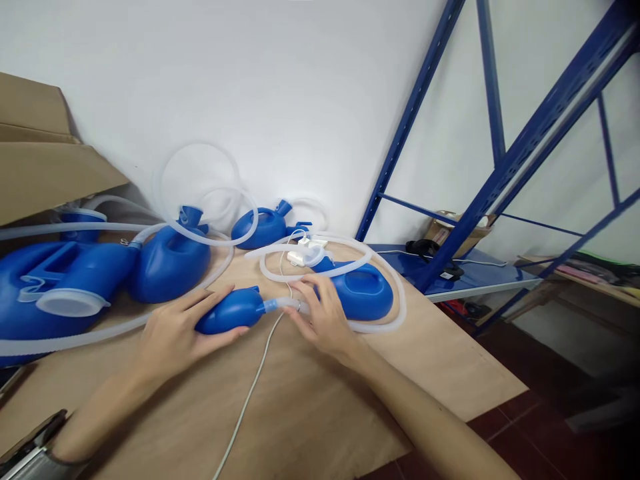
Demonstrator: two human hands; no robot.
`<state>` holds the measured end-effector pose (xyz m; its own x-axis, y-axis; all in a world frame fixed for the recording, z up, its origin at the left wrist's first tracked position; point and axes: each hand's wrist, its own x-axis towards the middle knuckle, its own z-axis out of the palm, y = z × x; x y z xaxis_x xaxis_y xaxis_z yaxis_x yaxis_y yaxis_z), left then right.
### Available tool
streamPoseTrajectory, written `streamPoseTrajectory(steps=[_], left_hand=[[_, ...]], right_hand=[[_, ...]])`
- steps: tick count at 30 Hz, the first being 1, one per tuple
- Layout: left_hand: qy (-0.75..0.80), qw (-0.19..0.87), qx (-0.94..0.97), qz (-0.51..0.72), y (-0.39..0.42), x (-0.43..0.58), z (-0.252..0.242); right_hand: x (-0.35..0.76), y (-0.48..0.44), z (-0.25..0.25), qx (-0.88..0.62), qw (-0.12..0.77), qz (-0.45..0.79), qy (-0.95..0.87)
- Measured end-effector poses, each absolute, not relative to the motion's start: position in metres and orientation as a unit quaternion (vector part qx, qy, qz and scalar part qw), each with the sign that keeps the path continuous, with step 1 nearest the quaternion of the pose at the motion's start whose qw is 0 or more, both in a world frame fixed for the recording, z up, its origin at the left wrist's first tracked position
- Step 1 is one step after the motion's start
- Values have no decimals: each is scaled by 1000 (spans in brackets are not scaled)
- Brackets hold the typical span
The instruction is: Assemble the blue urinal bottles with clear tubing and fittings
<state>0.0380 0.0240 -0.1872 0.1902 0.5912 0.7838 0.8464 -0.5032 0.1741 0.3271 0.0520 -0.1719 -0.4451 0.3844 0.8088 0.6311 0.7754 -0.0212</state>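
The left hand (175,327) grips a blue bottle (231,312) over the table (310,400); the right hand (325,317) pinches the translucent tube (285,303) fitted on its spout. Just beyond the right hand, 1 blue jug (370,300) lies partly ringed by looped tubing (401,300).

Bench (300,413) in front of you: pale wood-grain top. Directly on it, you have blue jugs (367,295) toward the wall, translucent tubing (401,303) looped around the rightmost, white power strip (296,258), pale cable (254,383).
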Motion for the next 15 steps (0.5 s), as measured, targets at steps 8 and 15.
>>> streamPoseTrajectory(steps=[8, 15], left_hand=[[-575, 14, -690, -439, 29, 27, -176], [-532, -39, -739, -412, 27, 36, -177]], right_hand=[[323, 53, -193, -222, 434, 42, -872], [306, 51, -204, -343, 475, 397, -706]])
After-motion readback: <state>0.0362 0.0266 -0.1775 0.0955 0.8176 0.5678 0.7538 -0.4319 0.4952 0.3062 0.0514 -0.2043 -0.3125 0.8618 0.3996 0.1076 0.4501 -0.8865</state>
